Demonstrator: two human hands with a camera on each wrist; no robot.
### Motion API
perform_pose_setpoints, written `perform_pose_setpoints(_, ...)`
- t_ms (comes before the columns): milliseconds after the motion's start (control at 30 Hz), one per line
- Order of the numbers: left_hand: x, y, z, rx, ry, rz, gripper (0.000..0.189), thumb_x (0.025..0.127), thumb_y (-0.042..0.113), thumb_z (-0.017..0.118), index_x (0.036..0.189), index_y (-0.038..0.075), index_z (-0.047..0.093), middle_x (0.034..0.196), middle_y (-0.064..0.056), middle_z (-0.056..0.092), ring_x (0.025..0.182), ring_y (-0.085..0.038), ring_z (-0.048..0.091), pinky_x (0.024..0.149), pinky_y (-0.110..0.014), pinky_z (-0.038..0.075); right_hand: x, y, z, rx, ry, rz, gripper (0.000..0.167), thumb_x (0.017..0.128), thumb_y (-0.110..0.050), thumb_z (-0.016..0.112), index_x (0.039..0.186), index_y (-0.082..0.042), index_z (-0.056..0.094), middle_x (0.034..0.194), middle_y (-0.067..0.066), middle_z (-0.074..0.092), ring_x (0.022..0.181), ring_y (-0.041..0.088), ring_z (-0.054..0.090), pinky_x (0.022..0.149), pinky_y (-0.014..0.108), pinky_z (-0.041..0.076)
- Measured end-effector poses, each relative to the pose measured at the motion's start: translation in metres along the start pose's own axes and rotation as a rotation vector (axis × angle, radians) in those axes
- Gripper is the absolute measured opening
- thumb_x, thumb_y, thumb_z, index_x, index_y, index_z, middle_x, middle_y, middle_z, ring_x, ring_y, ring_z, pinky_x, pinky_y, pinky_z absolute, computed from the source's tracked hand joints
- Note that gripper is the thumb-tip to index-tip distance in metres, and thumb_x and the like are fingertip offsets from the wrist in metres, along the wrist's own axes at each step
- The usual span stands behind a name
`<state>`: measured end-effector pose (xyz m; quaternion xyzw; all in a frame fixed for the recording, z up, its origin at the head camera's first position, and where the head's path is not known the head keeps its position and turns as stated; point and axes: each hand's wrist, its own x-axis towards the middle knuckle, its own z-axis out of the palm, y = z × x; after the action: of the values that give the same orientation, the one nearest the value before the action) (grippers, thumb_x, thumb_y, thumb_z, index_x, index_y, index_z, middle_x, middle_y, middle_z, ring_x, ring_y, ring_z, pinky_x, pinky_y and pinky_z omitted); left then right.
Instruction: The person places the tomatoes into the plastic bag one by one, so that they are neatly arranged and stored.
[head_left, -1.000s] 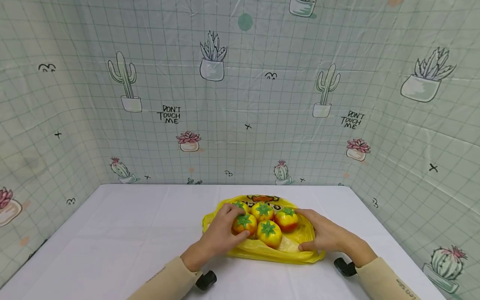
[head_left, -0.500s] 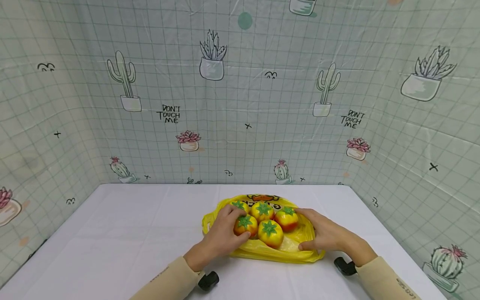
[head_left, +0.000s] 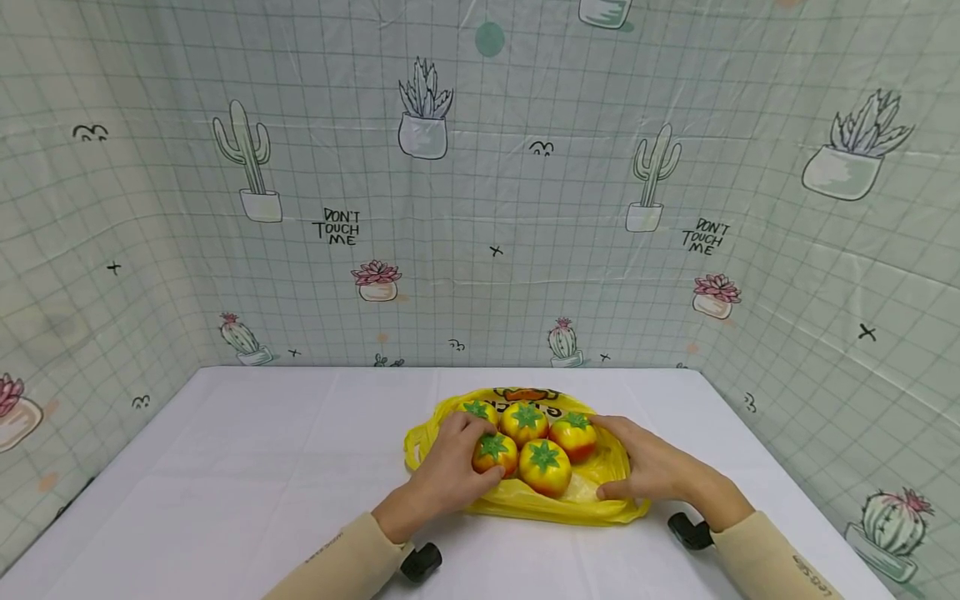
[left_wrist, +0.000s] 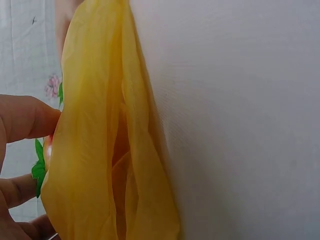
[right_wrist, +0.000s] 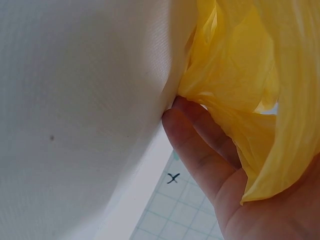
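A yellow plastic bag (head_left: 555,510) lies spread on the table, carrying several yellow-to-red tomatoes with green star-shaped tops. My left hand (head_left: 448,471) holds the front-left tomato (head_left: 496,455) between thumb and fingers. Beside it sits the front-right tomato (head_left: 545,468). Behind are the back-left tomato (head_left: 480,408), partly covered by that hand, the middle one (head_left: 524,422) and the right one (head_left: 573,437). My right hand (head_left: 660,467) rests around the bag's right side with thumb and fingers spread wide. In the right wrist view its fingers (right_wrist: 192,150) lie extended beside the bag; its thumb is hidden there.
White cloth covers the table (head_left: 300,450). Fabric walls with cactus prints (head_left: 495,192) enclose the back and both sides. Black wrist-worn devices show below the left wrist (head_left: 422,562) and right wrist (head_left: 690,532).
My left hand has shifted slightly right with its tomato, and the front-right tomato has slid right too. The right hand stays in place.
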<state>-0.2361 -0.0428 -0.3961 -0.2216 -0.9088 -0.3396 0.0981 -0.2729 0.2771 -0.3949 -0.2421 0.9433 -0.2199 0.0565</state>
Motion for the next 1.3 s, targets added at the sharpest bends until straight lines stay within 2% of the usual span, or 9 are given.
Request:
perform_pose_setpoints(567,0.0011,0.0007,0.0039,0.016,-0.040,-0.054,0.037,0.080,0.025,0.066,0.115,0.016,0.058,0.111,0.000,0.041,0.105,-0.017,0.040,0.084,-0.034,0.046,-0.0004,-0.0014,-0.0015,-0.013,-0.003,0.014,0.096,0.068,-0.049,0.079,0.146,-0.017,0.034,0.145,0.010,0.038,0.131,0.033,0.039,0.103,0.058,0.033)
perform_pose_setpoints(733,0.0007,0.0007,0.0039,-0.003,-0.042,-0.048,0.038,0.079,0.023,0.065,0.116,0.014,0.059,0.111,0.000,0.043,0.105,-0.018,0.039,0.083,-0.034,0.044,-0.0007,-0.0010,-0.0016,-0.005,-0.002,0.020,0.096,0.067,-0.048,0.080,0.145,-0.016,0.034,0.145,0.010,0.038,0.131,0.033,0.039,0.103,0.058,0.033)
perform_pose_setpoints(1300,0.0001,-0.0012,0.0024,0.019,-0.058,-0.057,0.037,0.082,0.026,0.064,0.116,0.014,0.058,0.110,-0.002,0.042,0.103,-0.018,0.039,0.082,-0.035,0.044,0.0009,-0.0034,-0.0005,-0.008,-0.002,0.017,0.096,0.067,-0.050,0.079,0.145,-0.015,0.035,0.145,0.009,0.039,0.131,0.032,0.039,0.103,0.057,0.033)
